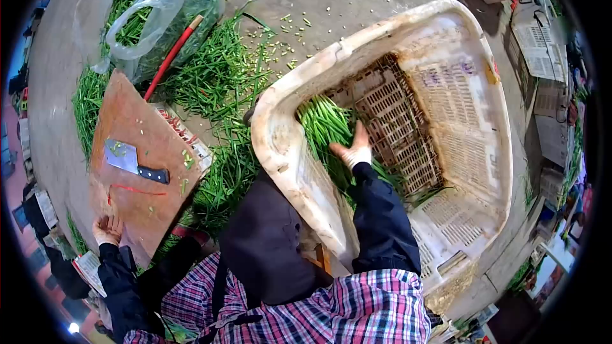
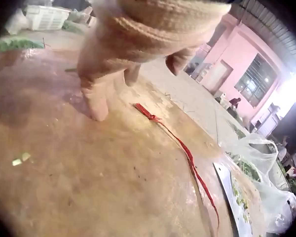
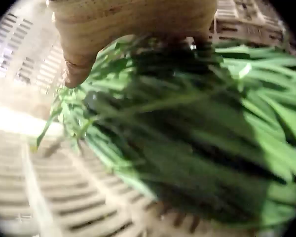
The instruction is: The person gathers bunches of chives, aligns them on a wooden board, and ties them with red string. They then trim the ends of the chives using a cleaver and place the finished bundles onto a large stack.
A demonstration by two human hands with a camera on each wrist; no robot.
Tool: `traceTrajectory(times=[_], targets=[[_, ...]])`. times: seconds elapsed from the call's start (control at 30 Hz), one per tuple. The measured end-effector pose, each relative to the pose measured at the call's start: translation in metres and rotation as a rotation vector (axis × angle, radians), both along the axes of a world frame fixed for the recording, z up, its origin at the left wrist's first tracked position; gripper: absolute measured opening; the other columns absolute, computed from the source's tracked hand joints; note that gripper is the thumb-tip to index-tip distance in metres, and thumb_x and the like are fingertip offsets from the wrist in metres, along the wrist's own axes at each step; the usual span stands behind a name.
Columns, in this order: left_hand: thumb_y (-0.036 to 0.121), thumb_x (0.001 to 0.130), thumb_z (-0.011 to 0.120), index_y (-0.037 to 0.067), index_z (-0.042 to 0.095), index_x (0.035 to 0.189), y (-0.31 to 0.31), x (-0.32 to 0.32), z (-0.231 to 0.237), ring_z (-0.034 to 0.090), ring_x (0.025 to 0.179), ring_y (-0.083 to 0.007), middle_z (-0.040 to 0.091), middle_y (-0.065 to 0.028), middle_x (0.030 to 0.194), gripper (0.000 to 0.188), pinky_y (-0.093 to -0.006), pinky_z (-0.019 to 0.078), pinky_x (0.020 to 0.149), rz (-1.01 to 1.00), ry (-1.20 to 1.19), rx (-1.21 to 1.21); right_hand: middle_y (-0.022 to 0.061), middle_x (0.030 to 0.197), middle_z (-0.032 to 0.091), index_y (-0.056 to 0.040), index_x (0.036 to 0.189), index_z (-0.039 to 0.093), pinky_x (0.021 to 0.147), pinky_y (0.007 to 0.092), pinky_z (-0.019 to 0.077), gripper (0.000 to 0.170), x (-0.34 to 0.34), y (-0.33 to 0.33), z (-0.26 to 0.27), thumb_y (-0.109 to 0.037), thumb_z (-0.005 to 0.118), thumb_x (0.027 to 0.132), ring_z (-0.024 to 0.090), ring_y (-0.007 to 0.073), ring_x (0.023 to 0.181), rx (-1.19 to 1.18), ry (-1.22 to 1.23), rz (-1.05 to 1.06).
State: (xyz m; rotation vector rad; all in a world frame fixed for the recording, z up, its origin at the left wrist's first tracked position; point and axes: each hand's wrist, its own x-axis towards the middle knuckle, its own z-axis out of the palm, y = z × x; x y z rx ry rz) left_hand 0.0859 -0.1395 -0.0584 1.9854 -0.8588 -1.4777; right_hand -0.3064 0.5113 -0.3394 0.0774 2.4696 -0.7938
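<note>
Inside a big dirty white plastic crate (image 1: 382, 32), my right hand (image 1: 356, 148) lies on a bundle of garlic chives (image 1: 324, 121). Its thumb (image 3: 78, 74) is spread away from the fingers, which are partly hidden by the leaves. My left hand (image 1: 108, 230) rests at the near left edge of a brown board (image 1: 131, 210), a fingertip (image 2: 97, 112) touching the surface. Close by it on the board lies a thin red tie (image 2: 187, 153). Farther up sits a cleaver (image 1: 124, 157) with a black handle, bits of green stuck to its blade.
Loose chives (image 1: 213, 76) lie heaped between board and crate. A clear plastic bag (image 1: 172, 0) of greens stands behind the board, a red stick (image 1: 171, 57) leaning by it. Cut stem ends (image 1: 290, 25) litter the floor. More crates (image 1: 539, 41) stand at the right.
</note>
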Motion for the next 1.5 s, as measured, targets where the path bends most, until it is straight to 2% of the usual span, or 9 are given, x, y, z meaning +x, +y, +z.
traceTrajectory(times=[0.1, 0.3, 0.53, 0.7, 0.77, 0.83, 1.03, 1.23, 1.5], targets=[[0.043, 0.081, 0.053, 0.007, 0.052, 0.114, -0.006, 0.030, 0.003, 0.050, 0.113, -0.0336, 0.048, -0.0137, 0.128, 0.048, -0.0512, 0.0406, 0.094, -0.052, -0.032, -0.022, 0.0225, 0.142, 0.033, -0.0059, 0.143, 0.023, 0.105, 0.0402, 0.0312, 0.110, 0.037, -0.017, 0.012, -0.047, 0.078, 0.057, 0.035, 0.0359, 0.130, 0.069, 0.048, 0.066], [0.039, 0.082, 0.055, 0.010, 0.060, 0.093, 0.025, 0.047, 0.006, 0.059, 0.091, -0.0295, 0.060, -0.0056, 0.098, 0.032, -0.0465, 0.0483, 0.080, -0.185, 0.049, -0.032, 0.0273, 0.126, 0.050, 0.0060, 0.132, 0.037, 0.097, 0.0360, 0.0409, 0.100, 0.039, -0.004, -0.004, -0.042, 0.081, 0.057, 0.051, 0.0345, 0.116, -0.257, -0.380, -0.237], [0.037, 0.082, 0.057, 0.012, 0.061, 0.091, 0.049, 0.030, 0.030, 0.061, 0.089, -0.0247, 0.064, -0.0012, 0.091, 0.026, -0.0413, 0.0511, 0.074, -0.205, 0.011, -0.075, 0.0298, 0.129, 0.046, 0.0087, 0.137, 0.027, 0.101, 0.0359, 0.0376, 0.118, 0.026, 0.005, 0.011, -0.064, 0.073, 0.056, 0.047, 0.0361, 0.121, -0.072, -0.572, 0.091], [0.032, 0.083, 0.055, 0.011, 0.066, 0.089, 0.062, 0.020, 0.040, 0.064, 0.074, -0.0222, 0.067, -0.0027, 0.090, 0.024, -0.0368, 0.0540, 0.064, -0.346, 0.047, -0.152, 0.0218, 0.124, 0.053, 0.0086, 0.137, 0.026, 0.097, 0.0321, 0.0403, 0.107, 0.045, 0.016, -0.017, -0.035, 0.085, 0.060, 0.052, 0.0275, 0.114, -0.316, -0.578, -0.072], [0.033, 0.083, 0.056, 0.011, 0.066, 0.093, 0.050, 0.022, 0.045, 0.063, 0.082, -0.0207, 0.066, -0.0008, 0.093, 0.026, -0.0362, 0.0527, 0.069, -0.639, 0.192, 0.067, 0.0193, 0.124, 0.053, 0.0068, 0.137, 0.026, 0.096, 0.0322, 0.0411, 0.106, 0.046, 0.017, -0.010, -0.031, 0.087, 0.059, 0.052, 0.0255, 0.113, -0.477, -0.584, -0.154], [0.033, 0.082, 0.057, 0.013, 0.065, 0.094, 0.068, 0.008, 0.038, 0.062, 0.091, -0.0247, 0.065, -0.0012, 0.096, 0.025, -0.0418, 0.0519, 0.075, -0.334, 0.025, -0.111, 0.0167, 0.128, 0.050, 0.0043, 0.139, 0.023, 0.098, 0.0321, 0.0401, 0.110, 0.055, 0.018, -0.045, -0.029, 0.088, 0.057, 0.051, 0.0241, 0.113, -0.532, -0.625, -0.175], [0.036, 0.084, 0.054, 0.011, 0.059, 0.114, 0.089, -0.024, 0.042, 0.055, 0.108, -0.0239, 0.059, -0.0031, 0.114, 0.039, -0.0383, 0.0454, 0.088, -0.430, 0.089, -0.077, 0.0199, 0.128, 0.051, 0.0069, 0.139, 0.023, 0.099, 0.0324, 0.0388, 0.116, 0.041, 0.014, -0.026, -0.036, 0.088, 0.054, 0.051, 0.0258, 0.116, -0.398, -0.705, -0.102], [0.025, 0.088, 0.052, -0.001, 0.050, 0.124, 0.131, -0.086, 0.069, 0.046, 0.121, -0.0287, 0.051, -0.0126, 0.128, 0.045, -0.0443, 0.0387, 0.102, -0.624, 0.385, -0.077, 0.0136, 0.120, 0.059, -0.0008, 0.128, 0.049, 0.099, 0.0329, 0.0384, 0.068, 0.033, 0.034, 0.062, -0.020, 0.078, 0.069, 0.054, 0.0226, 0.111, -0.957, -1.025, -0.388], [0.023, 0.086, 0.056, -0.005, 0.049, 0.124, 0.258, -0.178, 0.148, 0.043, 0.125, -0.0310, 0.051, -0.0168, 0.127, 0.048, -0.0464, 0.0327, 0.105, -0.821, 0.810, -0.111, 0.0097, 0.107, 0.063, -0.0037, 0.119, 0.054, 0.081, 0.0423, 0.0536, 0.058, 0.009, 0.093, 0.202, -0.023, 0.077, 0.069, 0.063, 0.0255, 0.092, -1.522, -0.567, -0.716]])
